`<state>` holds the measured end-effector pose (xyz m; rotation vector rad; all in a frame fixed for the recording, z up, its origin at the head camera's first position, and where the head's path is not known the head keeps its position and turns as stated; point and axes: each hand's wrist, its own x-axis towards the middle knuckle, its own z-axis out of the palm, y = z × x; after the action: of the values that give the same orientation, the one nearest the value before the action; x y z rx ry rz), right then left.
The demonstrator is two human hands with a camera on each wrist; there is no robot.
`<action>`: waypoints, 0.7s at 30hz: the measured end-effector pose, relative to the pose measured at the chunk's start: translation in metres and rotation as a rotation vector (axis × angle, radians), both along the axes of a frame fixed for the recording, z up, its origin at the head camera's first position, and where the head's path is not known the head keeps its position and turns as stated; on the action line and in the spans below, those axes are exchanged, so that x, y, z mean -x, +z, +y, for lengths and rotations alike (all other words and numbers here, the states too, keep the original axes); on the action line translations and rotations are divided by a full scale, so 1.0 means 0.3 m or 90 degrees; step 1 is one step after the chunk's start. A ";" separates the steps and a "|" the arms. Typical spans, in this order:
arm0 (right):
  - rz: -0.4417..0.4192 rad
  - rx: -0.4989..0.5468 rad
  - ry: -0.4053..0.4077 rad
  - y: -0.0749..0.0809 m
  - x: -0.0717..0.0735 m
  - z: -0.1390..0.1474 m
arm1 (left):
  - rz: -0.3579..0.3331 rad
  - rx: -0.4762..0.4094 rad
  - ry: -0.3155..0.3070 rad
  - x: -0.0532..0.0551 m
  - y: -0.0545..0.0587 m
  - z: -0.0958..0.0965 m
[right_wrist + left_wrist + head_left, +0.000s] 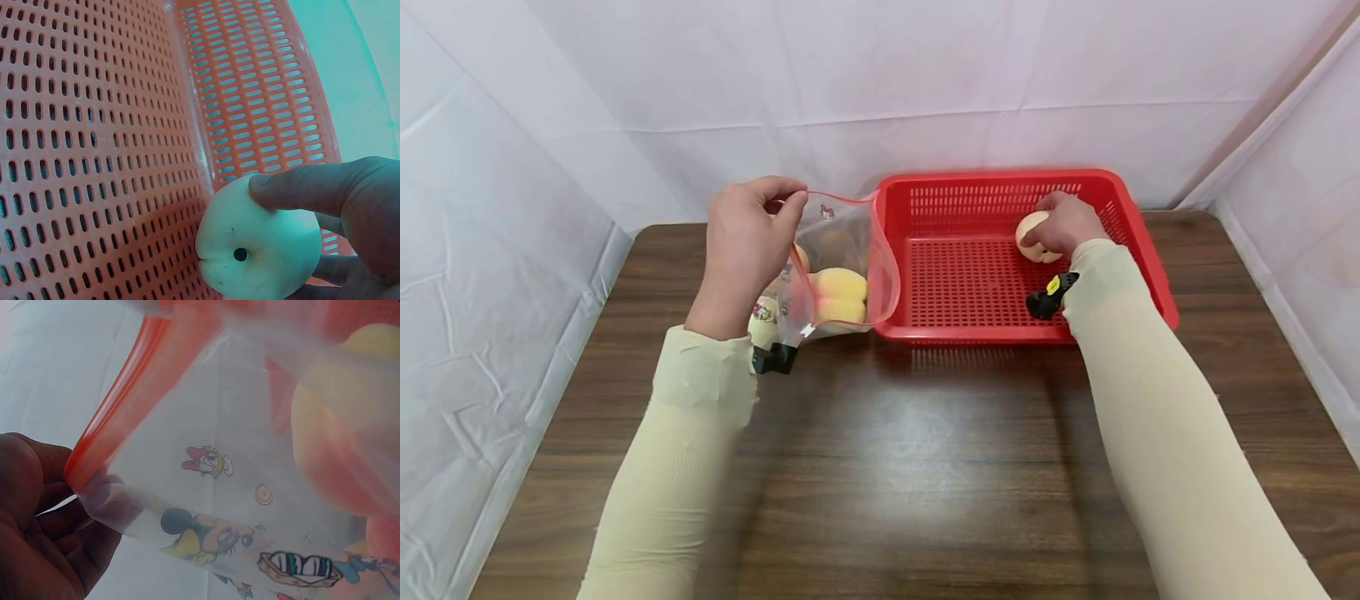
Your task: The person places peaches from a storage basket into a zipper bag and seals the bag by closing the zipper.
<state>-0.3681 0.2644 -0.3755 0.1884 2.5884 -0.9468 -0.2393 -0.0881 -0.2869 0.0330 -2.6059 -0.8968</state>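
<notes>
With thumb and fingers, my left hand (pixel 747 237) pinches the red-edged mouth of a clear zip bag (pixel 206 512) printed with cartoon figures. Inside the bag sit several yellow and pink peaches (pixel 841 293), partly blurred by the plastic. The bag's mouth gapes toward the red basket and meets its left end. My right hand (pixel 1070 223) grips a pale peach (pixel 259 244) in the right part of the basket, thumb on top and fingers behind it. A dark round spot shows on that peach in the right wrist view.
The red slotted plastic basket (pixel 962 333) stands at the back of the brown wooden table (pixel 910 467). A white slider (pixel 807 331) hangs at the bag's near edge. White cloth walls (pixel 925 75) rise behind and at both sides.
</notes>
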 end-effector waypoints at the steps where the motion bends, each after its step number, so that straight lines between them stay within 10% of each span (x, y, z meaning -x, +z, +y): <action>1: 0.002 0.000 0.002 0.004 0.003 0.001 | -0.003 0.001 0.000 0.003 0.000 0.000; 21: 0.082 0.015 0.060 0.149 -0.025 -0.097 | -0.013 -0.008 0.012 0.050 -0.003 -0.017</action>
<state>-0.3607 0.2353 -0.3309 -0.0017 2.6747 -0.9849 -0.2543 -0.0933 -0.2877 0.0708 -2.6137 -0.9108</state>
